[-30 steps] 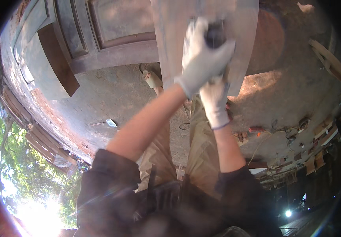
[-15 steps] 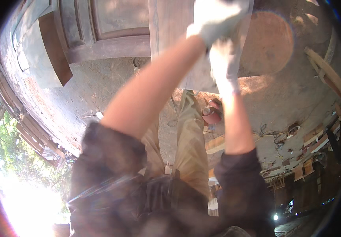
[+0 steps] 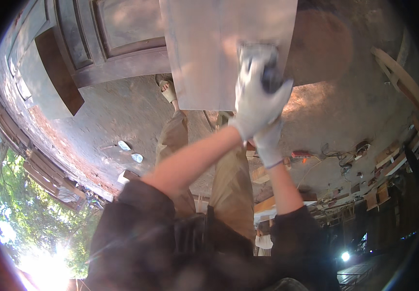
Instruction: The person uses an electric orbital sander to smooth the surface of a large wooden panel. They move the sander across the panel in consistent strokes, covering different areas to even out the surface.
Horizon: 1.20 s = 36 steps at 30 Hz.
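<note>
A wide, pale brown wooden panel (image 3: 202, 56) lies in front of me, its near edge close to my legs. On its right half sits a blurred hand tool (image 3: 270, 78) with a dark body and a flat rectangular base, like a sander. My left hand (image 3: 257, 107), in a whitish work glove, is closed over this tool, thumb out to the right. Just behind and below it is my right hand (image 3: 268, 145), gloved too. The left hand covers its fingers, so I cannot see what they grip.
Panelled dark wood (image 3: 131, 29) lies at the far left beside a loose brown board (image 3: 56, 70). A round brown shape (image 3: 321, 46) is right of the panel. Cables (image 3: 338, 155), a red tool (image 3: 300, 154) and wood offcuts (image 3: 389, 157) litter the ground at right. My sandaled foot (image 3: 167, 89) stands left.
Both hands have come back along the panel toward me, the tool moving with them. More of the panel's surface now shows, and the whole view has shifted slightly.
</note>
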Each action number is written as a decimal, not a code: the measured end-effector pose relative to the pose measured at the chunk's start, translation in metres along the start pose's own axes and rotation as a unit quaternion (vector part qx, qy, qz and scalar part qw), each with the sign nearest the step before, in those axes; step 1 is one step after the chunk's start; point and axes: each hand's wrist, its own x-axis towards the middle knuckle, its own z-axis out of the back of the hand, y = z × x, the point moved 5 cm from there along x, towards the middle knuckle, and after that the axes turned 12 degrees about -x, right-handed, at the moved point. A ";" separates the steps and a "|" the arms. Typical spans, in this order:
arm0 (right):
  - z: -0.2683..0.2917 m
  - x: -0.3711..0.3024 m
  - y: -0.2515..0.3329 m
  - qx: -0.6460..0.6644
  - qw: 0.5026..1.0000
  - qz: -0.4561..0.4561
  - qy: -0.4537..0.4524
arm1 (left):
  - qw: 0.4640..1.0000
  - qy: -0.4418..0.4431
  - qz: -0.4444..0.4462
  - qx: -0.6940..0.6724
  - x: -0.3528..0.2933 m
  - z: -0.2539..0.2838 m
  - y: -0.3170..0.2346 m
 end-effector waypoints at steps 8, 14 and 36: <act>0.110 0.200 0.120 0.358 0.929 -0.048 -0.081 | 0.991 0.099 -0.059 -0.075 0.225 -0.059 -0.096; 0.124 0.144 0.077 0.299 0.950 -0.081 0.047 | 0.984 0.049 -0.013 -0.168 0.163 -0.070 -0.077; -0.014 0.085 0.158 0.145 0.985 0.079 -0.050 | 0.983 0.021 0.042 -0.180 0.136 0.092 -0.025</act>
